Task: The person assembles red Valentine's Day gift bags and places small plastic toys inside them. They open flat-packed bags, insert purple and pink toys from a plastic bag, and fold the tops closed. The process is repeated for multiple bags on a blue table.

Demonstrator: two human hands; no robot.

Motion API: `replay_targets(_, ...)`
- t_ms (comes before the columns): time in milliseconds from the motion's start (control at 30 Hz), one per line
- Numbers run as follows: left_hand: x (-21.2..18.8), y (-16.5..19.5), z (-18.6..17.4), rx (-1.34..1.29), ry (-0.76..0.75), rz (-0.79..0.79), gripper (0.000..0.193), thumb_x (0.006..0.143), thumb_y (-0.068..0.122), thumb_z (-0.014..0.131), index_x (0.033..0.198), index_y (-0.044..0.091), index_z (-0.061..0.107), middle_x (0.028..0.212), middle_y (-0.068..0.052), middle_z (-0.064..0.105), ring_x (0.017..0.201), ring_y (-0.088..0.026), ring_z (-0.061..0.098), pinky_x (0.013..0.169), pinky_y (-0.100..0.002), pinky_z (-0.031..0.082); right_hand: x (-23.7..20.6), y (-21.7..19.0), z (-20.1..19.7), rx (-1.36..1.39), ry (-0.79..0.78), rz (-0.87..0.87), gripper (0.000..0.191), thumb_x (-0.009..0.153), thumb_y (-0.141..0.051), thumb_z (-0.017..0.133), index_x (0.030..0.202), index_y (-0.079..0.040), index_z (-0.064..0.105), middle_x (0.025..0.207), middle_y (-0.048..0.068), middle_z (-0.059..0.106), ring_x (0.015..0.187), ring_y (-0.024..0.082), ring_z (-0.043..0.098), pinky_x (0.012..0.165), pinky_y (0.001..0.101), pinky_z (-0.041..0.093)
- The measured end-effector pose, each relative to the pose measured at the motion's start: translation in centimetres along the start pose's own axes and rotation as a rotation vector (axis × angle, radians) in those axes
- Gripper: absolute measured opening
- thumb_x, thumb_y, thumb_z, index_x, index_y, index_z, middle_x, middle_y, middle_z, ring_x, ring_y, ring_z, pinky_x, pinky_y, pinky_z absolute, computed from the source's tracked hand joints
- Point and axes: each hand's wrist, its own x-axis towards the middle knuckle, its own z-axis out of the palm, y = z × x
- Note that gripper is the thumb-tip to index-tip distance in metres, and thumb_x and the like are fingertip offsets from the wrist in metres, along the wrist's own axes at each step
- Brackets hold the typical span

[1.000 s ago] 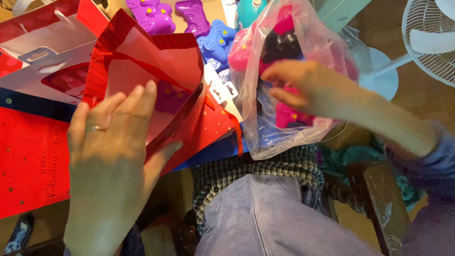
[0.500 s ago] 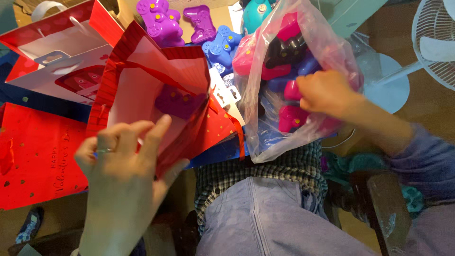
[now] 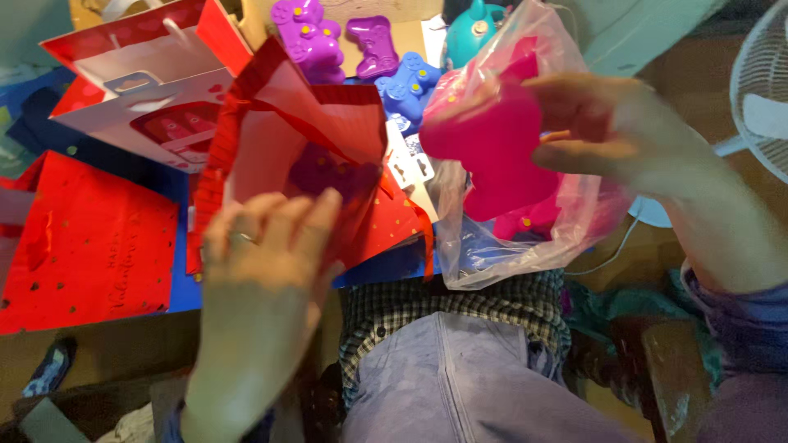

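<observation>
pink toy (image 3: 492,156), a flat controller-shaped piece, sits in the right hand (image 3: 624,135); fingers are curled around its right edge, thumb on top, and it is lifted clear of the mouth of the clear plastic bag (image 3: 509,246). more pink and blue pieces remain inside that bag, low down. the toy hangs between the plastic bag and the red gift bag (image 3: 304,156), just beside the gift bag's open mouth but not yet over it.

left hand (image 3: 263,271) grips the near edge of the red gift bag, fingers bent over the rim and into the opening, ring visible; it holds the mouth spread. a purple shape shows dimly through the red inside, so the bag seems to hold one piece already.

step in hand, as judged: transfer of one toy from plastic bag to gift bag, at the carry stage. next move would call for swinging the toy leftward over the opening and lowering it flat side in, with the left hand keeping the mouth wide.

versus half a second ago: right hand was then buried in the plastic bag among the toys; it is now out with the pink toy raised. left hand has moved up the gift bag's edge. purple and blue toys (image 3: 361,49) on the bench are unchanged.
</observation>
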Motion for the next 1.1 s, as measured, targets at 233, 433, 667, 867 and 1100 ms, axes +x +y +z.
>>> replay_targets(233,-2.8,2.9,0.4,0.159,-0.047,0.095,0.056,0.076,0.018,0.069,0.13,0.008,0.064,0.123,-0.011,0.065,0.118,-0.026,0.057,0.097,-0.04,0.041,1.8,-5.6,7.4,-0.058,-0.077,-0.403,0.067,0.089,-0.009,0.078,0.146,-0.002,0.044,0.136,0.015,0.058,0.13,0.025,0.061,0.111,0.0425,0.052)
replay_targets(433,-4.8,2.4,0.1,0.046,0.058,0.029,0.038,0.08,0.02,0.069,0.116,0.007,0.071,0.108,-0.007,0.066,0.105,-0.024,0.062,0.097,-0.04,0.042,6.2,-6.6,10.8,-0.748,-0.185,-0.266,0.064,0.076,-0.024,0.08,0.13,-0.002,0.054,0.11,0.02,0.07,0.1,0.035,0.071,0.083,0.0449,0.056)
replay_targets(667,-5.0,1.8,1.1,-0.074,0.104,0.089,0.03,0.075,0.013,0.07,0.105,0.01,0.071,0.102,-0.002,0.066,0.101,-0.02,0.063,0.1,-0.046,0.04,12.6,-2.9,18.4,-0.916,-0.486,-0.06,0.091,0.081,-0.012,0.07,0.158,-0.001,0.021,0.11,0.024,0.067,0.1,0.041,0.068,0.076,0.0492,0.055)
replay_targets(867,-5.8,0.9,0.8,-0.156,0.1,0.121,0.023,0.078,0.011,0.073,0.1,0.011,0.071,0.097,0.002,0.062,0.094,-0.017,0.062,0.11,-0.051,0.036,14.0,0.0,23.8,-0.952,-0.411,-0.14,0.045,0.091,-0.013,0.062,0.135,-0.006,0.051,0.134,0.024,0.057,0.104,0.043,0.067,0.077,0.0545,0.056)
replay_targets(1100,-6.4,0.4,1.1,-0.164,0.104,0.155,0.025,0.078,0.014,0.073,0.103,0.01,0.073,0.096,0.001,0.061,0.095,-0.017,0.062,0.11,-0.054,0.033,16.0,2.2,22.4,-1.051,-1.049,-0.243,0.028,0.09,-0.026,0.062,0.101,-0.004,0.075,0.104,0.02,0.074,0.097,0.041,0.069,0.083,0.0496,0.054)
